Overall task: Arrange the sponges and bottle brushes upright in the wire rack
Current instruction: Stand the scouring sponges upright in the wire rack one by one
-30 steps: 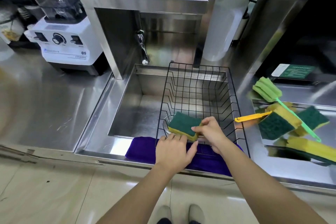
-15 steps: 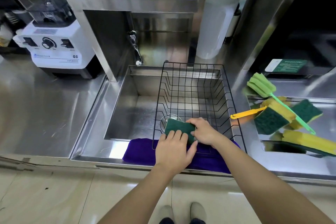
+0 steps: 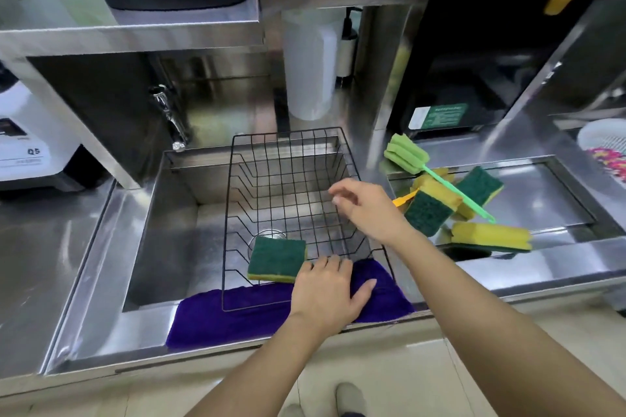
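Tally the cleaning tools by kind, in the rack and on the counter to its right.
Green-and-yellow scrub sponges: 4 (one in the black wire rack at; three on the right at)
Green foam-head bottle brush: 1
Orange-handled tool, head hidden: 1
Total: 6

Single head view, close, looking down at sink [image 3: 176, 213] and hands

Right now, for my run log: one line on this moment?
sponge upright in wire rack | left hand steadies rack | right hand empty over rack | pile waits
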A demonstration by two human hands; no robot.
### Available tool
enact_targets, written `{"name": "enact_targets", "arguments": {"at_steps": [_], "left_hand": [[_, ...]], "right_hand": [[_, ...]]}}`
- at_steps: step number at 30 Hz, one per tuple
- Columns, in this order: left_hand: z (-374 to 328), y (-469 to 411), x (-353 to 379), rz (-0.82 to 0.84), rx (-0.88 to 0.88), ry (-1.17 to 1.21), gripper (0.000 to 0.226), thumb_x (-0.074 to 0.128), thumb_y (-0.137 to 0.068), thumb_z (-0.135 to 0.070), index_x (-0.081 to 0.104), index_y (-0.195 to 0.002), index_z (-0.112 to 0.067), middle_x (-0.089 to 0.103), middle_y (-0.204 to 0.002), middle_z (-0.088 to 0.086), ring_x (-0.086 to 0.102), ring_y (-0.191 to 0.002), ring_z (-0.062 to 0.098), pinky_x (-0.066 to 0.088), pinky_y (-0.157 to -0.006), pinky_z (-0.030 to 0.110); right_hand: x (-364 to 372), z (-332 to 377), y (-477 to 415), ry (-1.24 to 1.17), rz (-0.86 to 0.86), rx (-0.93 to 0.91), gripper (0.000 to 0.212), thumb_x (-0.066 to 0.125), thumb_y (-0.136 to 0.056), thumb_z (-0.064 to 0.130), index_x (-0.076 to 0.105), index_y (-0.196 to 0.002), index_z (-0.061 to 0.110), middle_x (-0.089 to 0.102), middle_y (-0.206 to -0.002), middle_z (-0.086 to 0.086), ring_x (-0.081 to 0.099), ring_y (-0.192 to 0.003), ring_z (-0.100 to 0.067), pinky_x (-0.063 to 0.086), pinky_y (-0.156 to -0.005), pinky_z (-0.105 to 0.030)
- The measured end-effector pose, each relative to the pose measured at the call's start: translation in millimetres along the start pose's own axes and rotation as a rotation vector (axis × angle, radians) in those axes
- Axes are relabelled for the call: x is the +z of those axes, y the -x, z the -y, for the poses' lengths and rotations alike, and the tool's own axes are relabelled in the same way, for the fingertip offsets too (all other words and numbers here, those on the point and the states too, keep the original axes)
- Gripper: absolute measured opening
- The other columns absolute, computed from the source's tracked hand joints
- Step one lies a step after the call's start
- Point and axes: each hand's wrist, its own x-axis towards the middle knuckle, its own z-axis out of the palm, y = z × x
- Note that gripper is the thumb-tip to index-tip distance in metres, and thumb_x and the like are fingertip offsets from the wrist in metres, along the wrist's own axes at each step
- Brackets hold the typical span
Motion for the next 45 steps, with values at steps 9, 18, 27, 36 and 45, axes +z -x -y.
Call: {"name": "enact_targets", "arguments": {"at_steps": [9,18,27,36,45], "left_hand": [[-8,-12,5,0.037,0.054,-0.059,0.068,0.010,-0.088,-0.066,0.052,-0.114,-0.020,0.063,-0.112,0.002,0.055,-0.102,0.020,0.044,-0.083,0.036],[-7,-9,3,0.026,0.064,-0.107,0.061,0.018,-0.092,-0.064,0.055,-0.107,-0.018,0.066,-0.104,0.002,0.059,-0.094,0.020,0.044,-0.074,0.034],[19,13,10,-0.058,0.156,-0.111,0.058,0.029,-0.086,-0.063,0.061,-0.101,-0.016,0.068,-0.082,0.005,0.063,-0.074,0.026,0.048,-0.063,0.037],[66,46,10,-0.254,0.241,-0.164,0.051,0.052,-0.082,-0.054,0.059,-0.112,-0.014,0.063,-0.102,0.005,0.055,-0.091,0.023,0.046,-0.076,0.036],[81,60,11,-0.234,0.125,-0.135,0.054,0.047,-0.084,-0.056,0.055,-0.117,-0.014,0.062,-0.110,0.005,0.054,-0.099,0.025,0.044,-0.082,0.039]], "right_hand": [[-64,-82,7,0.469,-0.273,0.430,0.078,0.064,-0.076,0.019,0.027,-0.146,0.020,0.034,-0.148,-0.014,0.030,-0.137,-0.032,0.026,-0.108,-0.047],[-60,-98,26,0.409,-0.482,0.520,0.052,0.059,-0.082,0.020,0.045,-0.130,0.004,0.059,-0.118,-0.021,0.056,-0.109,-0.040,0.048,-0.083,-0.045],[-73,-34,5,0.054,-0.881,0.371,0.048,0.057,-0.084,0.036,0.049,-0.123,0.008,0.054,-0.125,-0.012,0.051,-0.115,-0.030,0.041,-0.091,-0.038],[-2,20,-32,-0.263,-0.615,0.137,0.044,0.063,-0.086,0.030,0.050,-0.123,0.010,0.053,-0.106,0.002,0.050,-0.097,-0.014,0.038,-0.083,-0.025],[70,17,-63,-0.563,-0.248,0.327,0.047,0.058,-0.090,0.014,0.037,-0.132,0.021,0.058,-0.125,-0.011,0.058,-0.114,-0.028,0.052,-0.095,-0.047]]}}
